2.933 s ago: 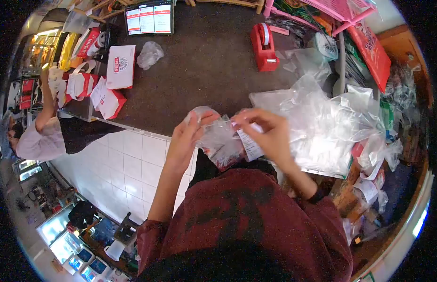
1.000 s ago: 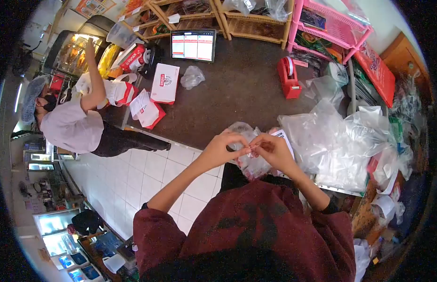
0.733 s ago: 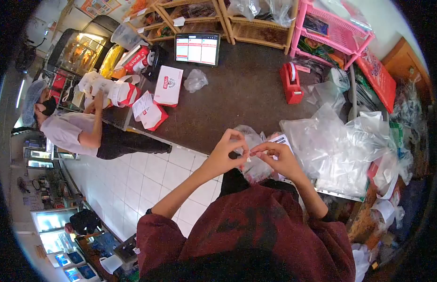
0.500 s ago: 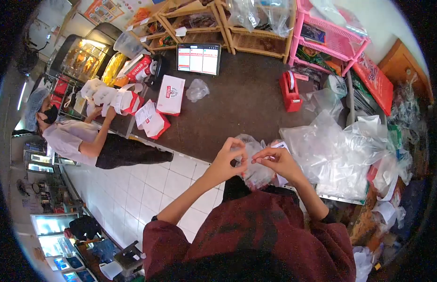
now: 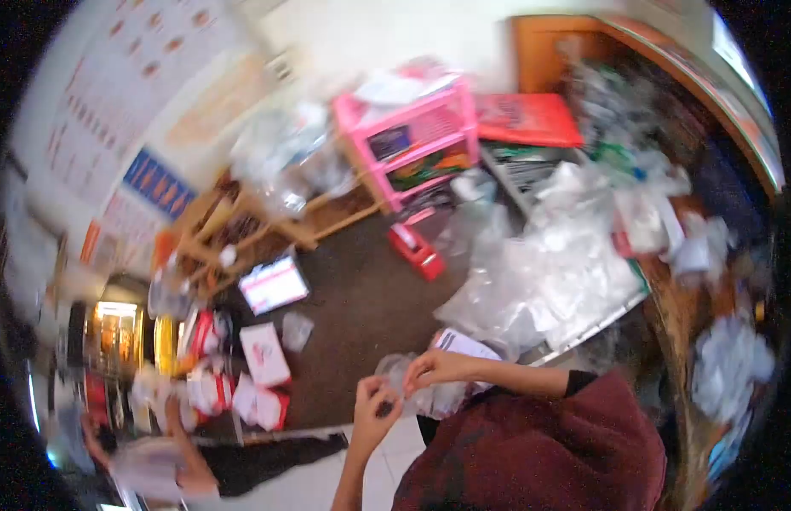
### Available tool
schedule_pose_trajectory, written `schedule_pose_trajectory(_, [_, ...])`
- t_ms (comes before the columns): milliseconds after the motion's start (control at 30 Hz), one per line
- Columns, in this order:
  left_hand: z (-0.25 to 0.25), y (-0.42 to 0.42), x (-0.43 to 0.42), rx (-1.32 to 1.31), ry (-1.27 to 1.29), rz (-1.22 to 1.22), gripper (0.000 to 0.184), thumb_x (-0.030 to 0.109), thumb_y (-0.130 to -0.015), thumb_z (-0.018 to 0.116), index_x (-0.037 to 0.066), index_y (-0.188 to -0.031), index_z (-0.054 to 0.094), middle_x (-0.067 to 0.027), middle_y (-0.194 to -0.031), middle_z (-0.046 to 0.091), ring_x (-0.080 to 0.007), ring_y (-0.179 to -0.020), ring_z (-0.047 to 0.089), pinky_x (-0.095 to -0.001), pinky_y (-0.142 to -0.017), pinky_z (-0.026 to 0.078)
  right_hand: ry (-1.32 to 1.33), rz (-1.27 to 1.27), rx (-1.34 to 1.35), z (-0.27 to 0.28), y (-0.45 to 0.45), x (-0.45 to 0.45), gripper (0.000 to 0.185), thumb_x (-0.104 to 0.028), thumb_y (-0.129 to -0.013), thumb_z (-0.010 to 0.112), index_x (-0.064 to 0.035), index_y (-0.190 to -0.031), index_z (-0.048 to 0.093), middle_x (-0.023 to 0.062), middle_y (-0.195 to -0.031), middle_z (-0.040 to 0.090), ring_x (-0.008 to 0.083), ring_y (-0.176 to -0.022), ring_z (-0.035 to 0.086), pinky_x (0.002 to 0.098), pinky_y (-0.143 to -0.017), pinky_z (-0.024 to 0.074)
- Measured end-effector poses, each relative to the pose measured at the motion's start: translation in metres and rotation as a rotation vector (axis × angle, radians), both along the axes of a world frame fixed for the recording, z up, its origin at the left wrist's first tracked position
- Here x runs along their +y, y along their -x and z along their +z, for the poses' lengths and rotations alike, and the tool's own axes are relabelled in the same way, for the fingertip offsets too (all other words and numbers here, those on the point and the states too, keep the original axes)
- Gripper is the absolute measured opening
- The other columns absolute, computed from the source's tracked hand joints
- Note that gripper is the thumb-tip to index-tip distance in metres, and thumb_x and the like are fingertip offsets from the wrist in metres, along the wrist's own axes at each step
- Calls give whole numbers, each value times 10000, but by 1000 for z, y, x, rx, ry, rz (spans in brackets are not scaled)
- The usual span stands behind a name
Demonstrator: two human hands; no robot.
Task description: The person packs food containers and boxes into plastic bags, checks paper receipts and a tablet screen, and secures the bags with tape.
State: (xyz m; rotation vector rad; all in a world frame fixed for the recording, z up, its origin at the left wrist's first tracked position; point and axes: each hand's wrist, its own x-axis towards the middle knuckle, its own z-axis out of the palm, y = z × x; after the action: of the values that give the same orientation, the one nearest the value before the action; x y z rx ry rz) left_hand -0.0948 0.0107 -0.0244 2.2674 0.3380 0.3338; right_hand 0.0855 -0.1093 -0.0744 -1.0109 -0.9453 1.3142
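A crumpled clear plastic bag hangs in front of my body at the counter's edge. My left hand pinches its upper left part, with thumb and fingertips bent together. Beside it, my right hand is closed too, its thumb and forefinger pinching the bag close to my left fingertips. A white printed slip shows just behind my right wrist, by the bag. What the bag holds is blurred and partly covered by my right forearm.
The dark counter carries a red tape dispenser, a tablet, a white-and-red box and a pile of clear plastic bags. A pink rack stands behind. At lower left, a co-worker handles packages.
My view has swung to the right, so the counter and co-worker appear turned and farther left. Both hands keep pinching the bag, with the fingertips still close together.
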Motion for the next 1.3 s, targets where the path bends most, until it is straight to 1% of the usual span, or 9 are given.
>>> schedule_pose_trajectory(300, [20, -6, -3, 88, 54, -91, 138, 89, -708, 688, 18, -761, 582, -119, -1082, 429, -230, -970, 497, -337, -823, 413, -101, 63, 76, -16, 5, -5, 178, -147, -833, 609, -26, -964, 623, 30, -888, 657, 65, -822, 576, 209, -665, 424])
schedule_pose_trajectory(367, [41, -13, -12, 123, 394, 0, 135, 98, -720, 685, 19, -780, 593, -126, -1072, 424, -228, -945, 508, -329, -812, 413, -71, 89, 102, -19, 4, -4, 173, -133, -831, 608, -17, -959, 622, 34, -887, 655, 72, -839, 579, 213, -695, 433])
schedule_pose_trajectory(400, [33, -11, -3, 101, 140, -107, 116, 76, -734, 671, 23, -805, 596, -131, -1065, 422, -217, -907, 522, -303, -766, 433, -61, 91, 126, -15, 4, -6, 177, -123, -828, 610, -6, -961, 615, 48, -894, 652, 84, -852, 582, 223, -737, 442])
schedule_pose_trajectory(500, [25, -9, 0, 39, 111, -190, 199, 158, -814, 619, 11, -947, 601, -96, -1146, 407, -209, -917, 494, -300, -723, 436, -124, 102, 115, -20, 8, -2, 179, -116, -829, 608, -1, -966, 611, 58, -898, 648, 86, -842, 580, 232, -768, 444])
schedule_pose_trajectory(667, [36, -18, -6, 4, -11, -222, 172, 135, -816, 612, -6, -909, 581, -105, -1106, 416, -188, -858, 502, -264, -652, 432, -140, 81, 63, -16, 5, -4, 150, -74, -844, 569, 4, -965, 614, 61, -905, 640, 97, -866, 583, 228, -780, 443])
schedule_pose_trajectory(767, [16, -12, 4, -59, 122, -208, 181, 135, -820, 611, -3, -932, 583, -105, -1106, 419, -191, -873, 497, -270, -654, 436, -79, 86, 87, -9, 0, -8, 155, -76, -847, 566, 6, -971, 611, 61, -915, 638, 97, -869, 581, 227, -783, 442])
schedule_pose_trajectory(1067, [12, -4, -3, 3, 160, -81, 214, 145, -807, 635, -7, -947, 579, -116, -1107, 418, -224, -937, 506, -307, -765, 430, -108, 135, 83, -25, 3, -1, 181, -97, -840, 589, -2, -993, 602, 62, -922, 641, 108, -903, 588, 240, -812, 443])
schedule_pose_trajectory(1200, [17, -5, -7, -33, 139, -110, 205, 152, -821, 614, -4, -948, 580, -120, -1108, 425, -236, -958, 509, -313, -774, 432, -86, 151, 19, -4, 7, -8, 193, -112, -837, 600, -12, -1002, 602, 46, -929, 640, 95, -901, 583, 231, -802, 437])
schedule_pose_trajectory(1300, [29, -6, -9, 13, -24, -106, 99, 56, -736, 668, 27, -802, 600, -125, -1037, 435, -212, -880, 526, -301, -743, 444, -154, 22, 33, -5, 11, -9, 210, -174, -840, 596, -32, -994, 612, 24, -886, 644, 54, -810, 559, 217, -678, 431])
